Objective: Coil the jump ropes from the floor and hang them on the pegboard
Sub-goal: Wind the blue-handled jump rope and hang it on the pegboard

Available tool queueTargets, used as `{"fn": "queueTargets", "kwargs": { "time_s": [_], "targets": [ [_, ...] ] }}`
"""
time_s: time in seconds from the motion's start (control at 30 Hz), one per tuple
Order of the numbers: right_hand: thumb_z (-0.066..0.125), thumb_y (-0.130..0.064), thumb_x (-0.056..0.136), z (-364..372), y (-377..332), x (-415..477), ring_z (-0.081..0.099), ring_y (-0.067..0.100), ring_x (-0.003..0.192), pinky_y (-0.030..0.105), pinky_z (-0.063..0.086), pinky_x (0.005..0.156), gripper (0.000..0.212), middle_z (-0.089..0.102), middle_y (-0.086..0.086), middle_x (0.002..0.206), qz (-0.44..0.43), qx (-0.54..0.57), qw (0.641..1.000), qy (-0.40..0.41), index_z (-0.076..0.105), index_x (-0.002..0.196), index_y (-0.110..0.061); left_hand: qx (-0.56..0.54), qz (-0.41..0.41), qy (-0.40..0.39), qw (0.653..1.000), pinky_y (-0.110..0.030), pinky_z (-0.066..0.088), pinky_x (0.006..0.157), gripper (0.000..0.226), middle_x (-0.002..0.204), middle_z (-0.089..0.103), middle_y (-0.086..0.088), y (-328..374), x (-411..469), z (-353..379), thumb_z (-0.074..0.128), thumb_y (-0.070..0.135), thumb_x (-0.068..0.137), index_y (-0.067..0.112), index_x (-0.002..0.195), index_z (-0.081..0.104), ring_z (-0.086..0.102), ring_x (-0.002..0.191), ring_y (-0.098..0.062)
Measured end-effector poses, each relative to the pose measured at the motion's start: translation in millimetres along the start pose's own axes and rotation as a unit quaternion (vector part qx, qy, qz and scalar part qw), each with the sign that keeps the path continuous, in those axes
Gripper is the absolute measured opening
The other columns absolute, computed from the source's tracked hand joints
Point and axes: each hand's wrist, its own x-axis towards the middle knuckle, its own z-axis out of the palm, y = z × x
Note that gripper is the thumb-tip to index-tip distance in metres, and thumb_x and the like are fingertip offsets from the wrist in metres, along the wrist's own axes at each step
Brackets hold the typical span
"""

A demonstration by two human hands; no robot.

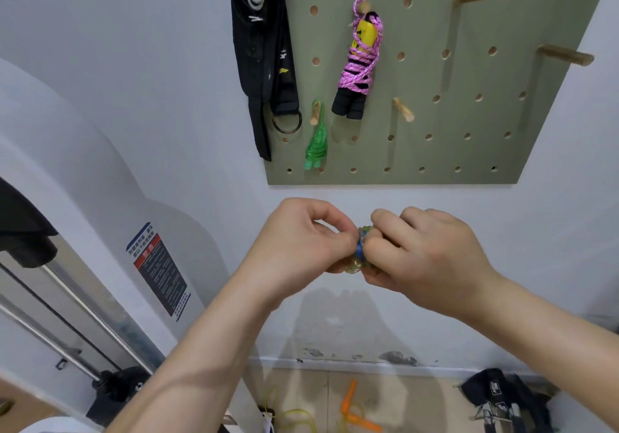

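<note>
Both hands meet below the green pegboard [522, 104] around a small coiled jump rope [361, 252], yellowish-green with a blue part. My left hand [301, 241] pinches its left side and my right hand [432, 255] grips its right side; most of the coil is hidden by fingers. A pink rope wound round black and yellow handles [360, 63] hangs on an upper peg. A green coiled rope [316, 146] hangs from a lower left peg. On the floor lies a yellow rope with orange handles [351, 409].
Black straps with a metal ring [264, 60] hang at the pegboard's left edge. Several wooden pegs [403, 109] stick out bare. A gym machine with steel bars [67, 325] stands at left. Black straps with clips [502, 399] lie on the floor at right.
</note>
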Motion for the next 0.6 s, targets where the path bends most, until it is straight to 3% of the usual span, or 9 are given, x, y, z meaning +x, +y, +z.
{"fn": "queueTargets", "kwargs": {
  "time_s": [0.1, 0.17, 0.23, 0.27, 0.37, 0.5, 0.6],
  "targets": [
    [0.054, -0.017, 0.083, 0.8, 1.8, -4.7, 0.034, 0.023, 0.046, 0.028, 0.023, 0.046, 0.015, 0.053, 0.006, 0.067, -0.033, -0.018, 0.999, -0.032, 0.040, 0.083, -0.014, 0.100, 0.011, -0.031, 0.994, -0.046, 0.057, 0.078, 0.013, 0.070, 0.071, -0.009, -6.4, 3.5, 4.3, 0.059, 0.015, 0.091, 0.015, 0.079, 0.064, 0.069, 0.070, -0.024],
    [0.055, -0.015, 0.082, 2.4, -2.0, -8.3, 0.030, 0.022, 0.047, 0.028, 0.020, 0.048, 0.015, 0.050, 0.006, 0.066, -0.040, -0.024, 0.997, -0.057, 0.041, 0.082, -0.014, 0.315, 0.063, -0.021, 0.947, -0.040, 0.052, 0.076, 0.012, 0.080, 0.068, 0.001, -10.8, 10.4, 6.7, 0.049, 0.021, 0.095, 0.023, 0.084, 0.054, 0.064, 0.080, -0.023],
    [0.060, -0.014, 0.078, 4.5, -11.0, -14.4, 0.029, 0.022, 0.046, 0.029, 0.020, 0.047, 0.021, 0.049, 0.006, 0.066, -0.038, -0.026, 0.995, -0.089, 0.039, 0.082, -0.015, 0.392, 0.108, 0.040, 0.913, -0.038, 0.047, 0.074, 0.012, 0.087, 0.059, 0.004, -10.9, 16.7, 5.8, 0.043, 0.020, 0.096, 0.025, 0.086, 0.047, 0.056, 0.085, -0.022],
    [0.064, -0.015, 0.074, 5.8, -16.8, -18.2, 0.029, 0.021, 0.046, 0.028, 0.021, 0.046, 0.027, 0.048, 0.005, 0.065, -0.036, -0.027, 0.993, -0.105, 0.039, 0.082, -0.016, 0.358, 0.110, 0.051, 0.926, -0.036, 0.046, 0.073, 0.014, 0.086, 0.058, 0.005, -9.8, 21.4, 4.1, 0.042, 0.019, 0.097, 0.025, 0.084, 0.046, 0.057, 0.084, -0.021],
    [0.068, -0.018, 0.069, 6.5, -26.9, -20.1, 0.023, 0.020, 0.046, 0.027, 0.020, 0.045, 0.032, 0.042, 0.001, 0.061, -0.004, -0.022, 0.991, -0.129, 0.038, 0.079, -0.018, 0.113, 0.062, 0.022, 0.991, -0.026, 0.044, 0.065, 0.023, 0.076, 0.063, 0.002, -7.8, 29.6, 5.3, 0.040, 0.015, 0.100, 0.018, 0.080, 0.051, 0.060, 0.068, -0.012],
    [0.058, -0.030, 0.080, -1.4, -20.9, -4.5, 0.027, 0.022, 0.039, 0.024, 0.018, 0.042, 0.016, 0.042, 0.000, 0.058, 0.025, 0.057, 0.986, -0.154, 0.045, 0.078, -0.021, -0.015, 0.083, 0.006, 0.996, -0.016, 0.041, 0.060, 0.025, 0.070, 0.054, -0.001, -6.5, 36.1, 9.2, 0.037, 0.006, 0.100, 0.013, 0.079, 0.049, 0.049, 0.062, -0.013],
    [0.048, -0.049, 0.084, -15.6, -14.4, 12.1, 0.038, 0.020, 0.042, 0.025, 0.022, 0.039, 0.026, 0.044, -0.006, 0.061, 0.131, 0.189, 0.949, -0.214, 0.033, 0.080, -0.029, -0.105, 0.119, 0.015, 0.987, -0.018, 0.039, 0.061, 0.027, 0.065, 0.045, 0.001, 3.0, 40.6, 6.6, 0.033, 0.005, 0.102, 0.013, 0.079, 0.045, 0.040, 0.062, -0.015]
  ]
}}
